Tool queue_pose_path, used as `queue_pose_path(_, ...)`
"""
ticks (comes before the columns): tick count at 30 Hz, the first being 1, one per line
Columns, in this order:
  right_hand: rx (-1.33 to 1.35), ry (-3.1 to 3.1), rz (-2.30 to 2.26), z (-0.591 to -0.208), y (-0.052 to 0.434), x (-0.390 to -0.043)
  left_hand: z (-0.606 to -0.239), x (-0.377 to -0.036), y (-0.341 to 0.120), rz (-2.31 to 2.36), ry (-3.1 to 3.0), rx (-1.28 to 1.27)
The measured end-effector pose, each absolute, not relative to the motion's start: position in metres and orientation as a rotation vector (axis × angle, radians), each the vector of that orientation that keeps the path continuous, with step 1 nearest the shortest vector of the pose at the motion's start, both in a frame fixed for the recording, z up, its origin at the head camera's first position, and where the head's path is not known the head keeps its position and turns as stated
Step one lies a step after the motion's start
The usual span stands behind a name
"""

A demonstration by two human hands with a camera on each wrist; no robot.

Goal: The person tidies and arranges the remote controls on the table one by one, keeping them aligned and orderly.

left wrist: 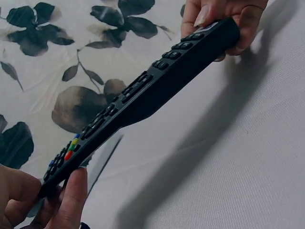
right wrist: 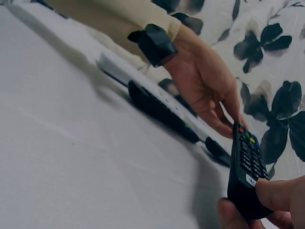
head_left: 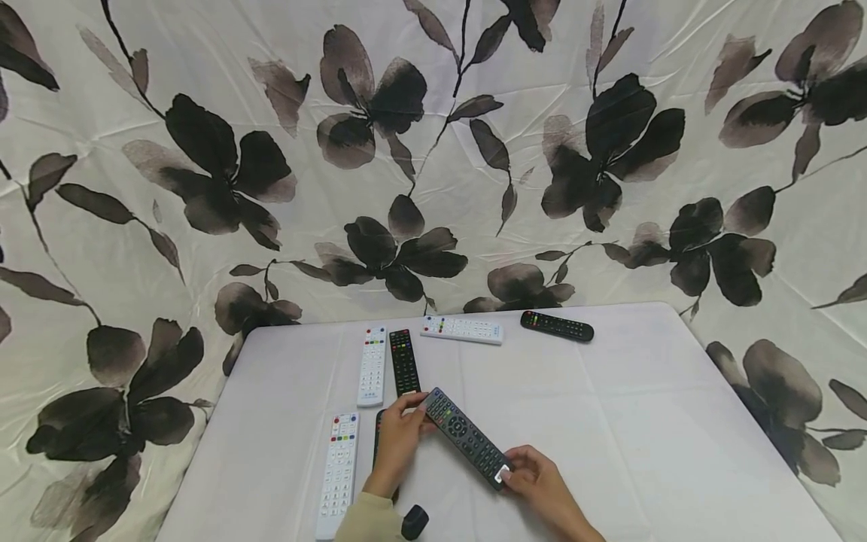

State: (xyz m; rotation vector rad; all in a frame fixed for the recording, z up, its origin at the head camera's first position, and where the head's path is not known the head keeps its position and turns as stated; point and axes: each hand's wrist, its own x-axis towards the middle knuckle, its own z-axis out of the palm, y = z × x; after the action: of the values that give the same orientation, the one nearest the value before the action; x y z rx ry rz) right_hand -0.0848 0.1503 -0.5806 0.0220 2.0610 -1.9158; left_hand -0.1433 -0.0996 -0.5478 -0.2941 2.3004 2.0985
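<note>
Near-left white remote [head_left: 338,473]: lies flat at the near left of the table [head_left: 643,421], long axis running near to far, just left of the left forearm.

Far-left white remote [head_left: 372,365]: lies further back, parallel to a black remote [head_left: 404,361] just beside it on the right.

Left hand [head_left: 398,438]: fingers curled round the far end of the held dark remote [head_left: 467,438], thumb and fingertips pinching its coloured-button end; the left wrist view shows a finger [left wrist: 74,195] under that end and the thumb side closed on it.

Under the left hand: another black remote [right wrist: 162,112] rests on the table below the palm, seen best in the right wrist view, with a white one [right wrist: 124,71] behind it.

Held dark remote: lifted off the table, near centre, slanting from far left down to near right, buttons facing up, spanning both hands.

Right hand [head_left: 535,478]: grips the near end of the held dark remote, thumb [right wrist: 276,193] pressed on top by the small white label, other fingers curled beneath.

Sideways white remote [head_left: 462,329]: lies crosswise at the far edge, centre.

Far-right black remote [head_left: 557,326]: lies crosswise at the far edge, right of the white one, a little apart from it.

Backdrop [head_left: 203,188]: pale cloth printed with dark flowers, behind and around the table.
</note>
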Motion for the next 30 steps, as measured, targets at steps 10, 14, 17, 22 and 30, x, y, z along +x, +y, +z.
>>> queue_pose_path(10,-0.205,1.974,-1.859,-0.578,0.141,-0.076,-0.542,-0.145,-0.104,2.024,2.243,-0.274)
queue_pose_path(14,-0.195,1.975,-1.781,-0.576,0.135,-0.074,-0.542,-0.145,-0.106,1.964,2.271,-0.254)
queue_pose_path(17,-0.139,1.989,-1.722,-0.575,0.131,-0.073,-0.542,-0.145,-0.106,1.912,2.301,-0.232)
queue_pose_path(22,-0.149,2.029,-1.675,-0.575,0.123,-0.072,-0.542,-0.146,-0.107,1.839,2.339,-0.211)
queue_pose_path(30,-0.177,1.983,-1.686,-0.578,0.109,-0.07,-0.54,-0.148,-0.109,1.685,2.43,-0.244)
